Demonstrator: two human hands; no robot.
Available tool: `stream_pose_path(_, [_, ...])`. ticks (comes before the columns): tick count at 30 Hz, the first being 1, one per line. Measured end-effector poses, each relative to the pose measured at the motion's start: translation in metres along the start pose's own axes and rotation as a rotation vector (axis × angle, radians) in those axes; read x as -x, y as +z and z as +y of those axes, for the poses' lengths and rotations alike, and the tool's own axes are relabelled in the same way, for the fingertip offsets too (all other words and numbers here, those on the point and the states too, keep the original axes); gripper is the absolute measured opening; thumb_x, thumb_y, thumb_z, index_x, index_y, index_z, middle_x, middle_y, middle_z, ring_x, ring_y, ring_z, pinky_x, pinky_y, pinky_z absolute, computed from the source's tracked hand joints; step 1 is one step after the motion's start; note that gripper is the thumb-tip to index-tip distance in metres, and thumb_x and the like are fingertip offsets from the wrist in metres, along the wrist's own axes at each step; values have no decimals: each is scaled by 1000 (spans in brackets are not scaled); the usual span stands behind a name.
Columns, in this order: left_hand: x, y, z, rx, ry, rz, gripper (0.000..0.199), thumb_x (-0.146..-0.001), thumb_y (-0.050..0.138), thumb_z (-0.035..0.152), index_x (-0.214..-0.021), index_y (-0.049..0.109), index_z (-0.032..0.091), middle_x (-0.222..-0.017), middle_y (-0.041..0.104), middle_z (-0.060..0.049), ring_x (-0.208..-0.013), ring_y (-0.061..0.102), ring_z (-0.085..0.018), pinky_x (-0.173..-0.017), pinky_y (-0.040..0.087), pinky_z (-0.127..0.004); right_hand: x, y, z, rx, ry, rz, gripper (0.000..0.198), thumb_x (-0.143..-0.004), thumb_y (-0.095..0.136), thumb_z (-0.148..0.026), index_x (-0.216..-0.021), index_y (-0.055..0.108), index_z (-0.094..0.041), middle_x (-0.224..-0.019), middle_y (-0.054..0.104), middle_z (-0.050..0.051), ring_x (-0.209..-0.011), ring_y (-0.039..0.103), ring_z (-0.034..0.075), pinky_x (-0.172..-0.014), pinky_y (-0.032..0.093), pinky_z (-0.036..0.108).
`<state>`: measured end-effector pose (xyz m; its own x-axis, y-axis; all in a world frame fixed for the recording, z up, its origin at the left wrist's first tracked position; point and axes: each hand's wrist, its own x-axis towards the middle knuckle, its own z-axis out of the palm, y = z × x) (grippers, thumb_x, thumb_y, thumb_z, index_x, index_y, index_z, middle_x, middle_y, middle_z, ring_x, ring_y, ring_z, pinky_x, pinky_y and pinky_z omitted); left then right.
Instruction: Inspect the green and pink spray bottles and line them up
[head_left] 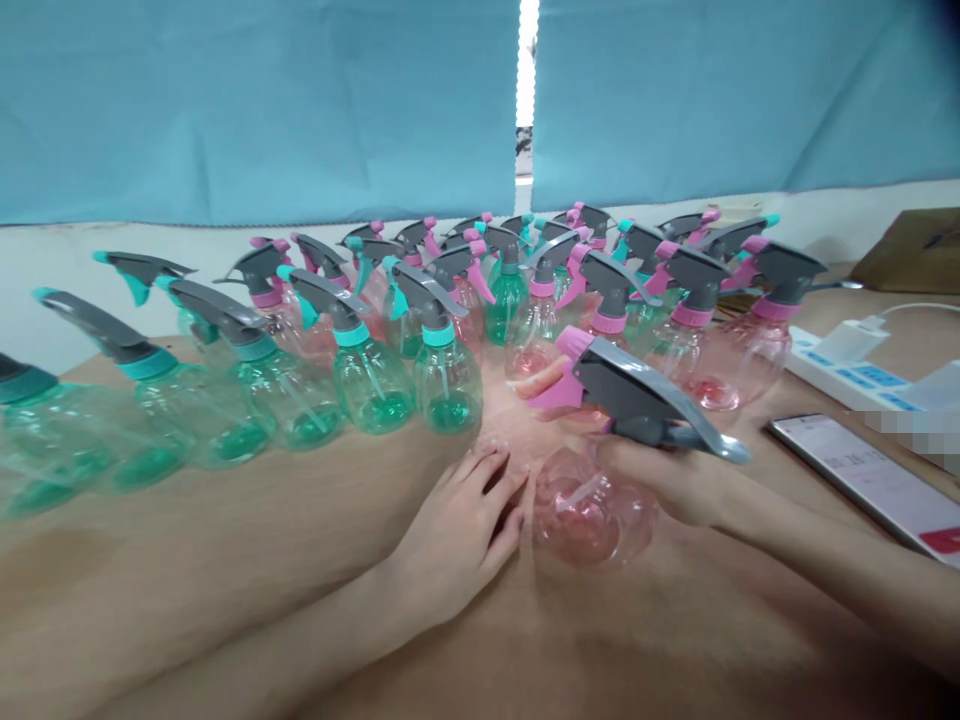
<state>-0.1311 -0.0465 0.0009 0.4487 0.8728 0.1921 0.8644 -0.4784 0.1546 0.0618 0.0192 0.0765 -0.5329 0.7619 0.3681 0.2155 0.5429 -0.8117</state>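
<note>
A pink spray bottle (592, 510) with a grey head and pink trigger is close in front of me on the right. My right hand (652, 475) reaches behind its neck, with fingers showing around the trigger; part of the hand is hidden by the bottle. To the left of that bottle, my left hand (472, 520) rests on the wooden table (315, 570) with fingers stretched out, holding nothing. Its fingertips are near the pink bottle's base. The closest green spray bottle (450, 390) stands just beyond the left hand.
Several green spray bottles (292, 390) line the left side, with pink and green ones mixed behind. More pink spray bottles (750, 350) stand at the right. A phone (862, 480) and a white power strip (847, 370) lie at the right. Blue curtains (262, 110) hang behind.
</note>
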Motion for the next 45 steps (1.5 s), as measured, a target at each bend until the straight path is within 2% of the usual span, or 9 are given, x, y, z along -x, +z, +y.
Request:
stream_pose_path(3, [0,0,0,-1,0,-5,35,-97,43,25,-129,50,13,-136,50,-14,-132,39,-28,-108,33,-46,0,1,6,-72,19,-19,10,-69,49,-16,-72,55,-23,-63,53,-3,-58,55,14,-60,49,28])
stream_pose_path(6, [0,-1,0,3,3,-2,35,-97,43,25,-129,50,13,-136,51,-14,-131,39,-28,-108,33,-46,1,1,8,-85,20,-36,17,-70,52,-14,-82,61,-23,-65,58,-3,-61,60,15,-69,52,31])
stream_pose_path(14, [0,0,0,18,-5,-5,36,-97,45,25,-130,50,13,-136,51,-14,-131,39,-29,-107,33,-45,2,1,6,-57,9,-34,27,-69,49,-10,-88,62,-24,-66,59,-2,-63,61,16,-62,52,29])
stream_pose_path(21, [1,-1,0,30,3,17,35,-97,43,25,-130,49,14,-134,53,-12,-131,39,-28,-107,35,-46,4,0,9,-46,66,-38,16,-72,48,-13,-80,57,-23,-65,56,-2,-66,59,15,-58,49,25])
stream_pose_path(30, [-1,-2,0,39,-9,-10,35,-97,44,25,-130,48,14,-135,51,-13,-131,39,-29,-107,34,-47,-3,4,-4,-121,47,-61,35,-69,48,-16,-101,60,-23,-70,62,-1,-59,59,13,-54,49,24])
stream_pose_path(34, [-1,-2,1,32,-9,-14,35,-97,45,25,-129,50,14,-136,51,-13,-131,39,-29,-107,33,-46,-3,4,-5,-151,42,-67,32,-65,49,-16,-95,59,-23,-73,64,0,-62,60,14,-56,50,26])
stream_pose_path(38, [-1,-2,1,46,-9,-1,33,-97,45,25,-128,50,15,-134,52,-12,-130,40,-28,-106,35,-46,-3,6,-4,-158,100,-86,4,-67,49,-19,-67,49,-23,-59,55,-2,-54,55,13,-51,47,26])
stream_pose_path(41, [-1,-3,1,45,-11,-6,34,-97,45,25,-129,49,15,-135,52,-13,-131,39,-28,-106,35,-47,-4,6,-4,-116,137,-74,15,-65,48,-22,-55,36,-24,-51,41,-4,-47,44,12,-44,40,26])
stream_pose_path(45, [-1,-3,1,31,-7,-25,35,-97,45,25,-130,49,14,-136,50,-13,-131,38,-28,-107,34,-46,-4,6,-7,-125,145,-128,12,-63,46,-22,-56,36,-24,-52,38,-4,-47,39,11,-43,36,26])
